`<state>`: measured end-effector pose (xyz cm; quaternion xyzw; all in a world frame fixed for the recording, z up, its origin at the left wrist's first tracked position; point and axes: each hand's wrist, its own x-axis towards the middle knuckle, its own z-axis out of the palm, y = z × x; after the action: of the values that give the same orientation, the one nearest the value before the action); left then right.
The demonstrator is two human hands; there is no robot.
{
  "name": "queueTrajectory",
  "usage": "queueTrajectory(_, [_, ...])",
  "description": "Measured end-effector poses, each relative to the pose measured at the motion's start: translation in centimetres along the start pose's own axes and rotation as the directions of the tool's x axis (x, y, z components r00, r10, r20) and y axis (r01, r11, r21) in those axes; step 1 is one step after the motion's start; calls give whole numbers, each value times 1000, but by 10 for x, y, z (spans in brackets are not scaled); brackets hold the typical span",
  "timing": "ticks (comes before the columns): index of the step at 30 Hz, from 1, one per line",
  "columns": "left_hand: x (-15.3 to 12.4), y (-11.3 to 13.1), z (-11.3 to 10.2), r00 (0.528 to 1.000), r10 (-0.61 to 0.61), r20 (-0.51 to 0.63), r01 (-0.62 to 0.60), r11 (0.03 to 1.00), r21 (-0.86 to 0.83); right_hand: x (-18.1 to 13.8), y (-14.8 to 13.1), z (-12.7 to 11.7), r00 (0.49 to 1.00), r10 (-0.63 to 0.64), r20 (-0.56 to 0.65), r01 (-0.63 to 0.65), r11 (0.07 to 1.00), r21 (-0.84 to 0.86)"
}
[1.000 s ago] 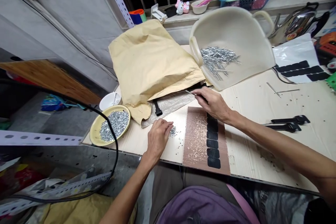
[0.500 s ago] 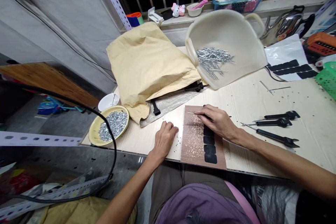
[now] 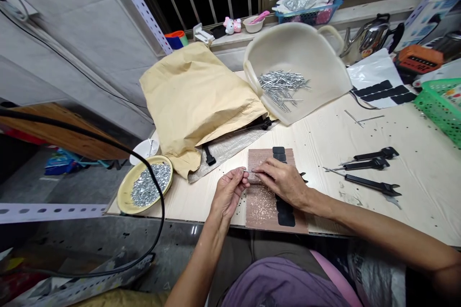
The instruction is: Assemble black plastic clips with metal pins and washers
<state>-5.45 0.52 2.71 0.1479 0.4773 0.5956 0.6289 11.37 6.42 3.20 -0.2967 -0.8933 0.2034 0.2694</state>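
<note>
At 9 o'clock from the hands, a round yellow plastic bowl point(image 3: 121, 195) held plenty of small silvery metal bits point(image 3: 150, 186), apparently unused. The left hand point(image 3: 227, 193) pinched the tip of a slim silver metal rod point(image 3: 251, 171); whether it held a bit too, I couldn't tell. The right hand point(image 3: 283, 181) was closed around a forked black plastic handle point(image 3: 304, 177), above a brown rectangular board point(image 3: 261, 211). At 1 o'clock, loose silvery metal sticks point(image 3: 281, 87) remained. At 3 o'clock lay three rod-tipped black plastic tools point(image 3: 369, 184), seemingly finished; the held one looked incomplete.
</note>
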Motion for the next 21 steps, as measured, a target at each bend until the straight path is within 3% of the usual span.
queueTrajectory(5, [1, -3, 5, 997, 64, -37, -62, 997, 46, -2, -2, -8, 1000, 11, -9, -12, 991, -130])
queueTrajectory(13, [5, -10, 6, 969, 245, -34, -225, 933, 281, -7, -3, -12, 999, -10, -51, -4, 966, -259])
queueTrajectory(18, [9, -14, 5, 982, 187, 7, -180, 935, 306, -9, 1, -10, 995, -38, -91, 6, 944, -330])
queueTrajectory(21, [11, -14, 5, 970, 244, 15, -232, 900, 370, -10, 3, -10, 997, -19, -71, -6, 943, -332])
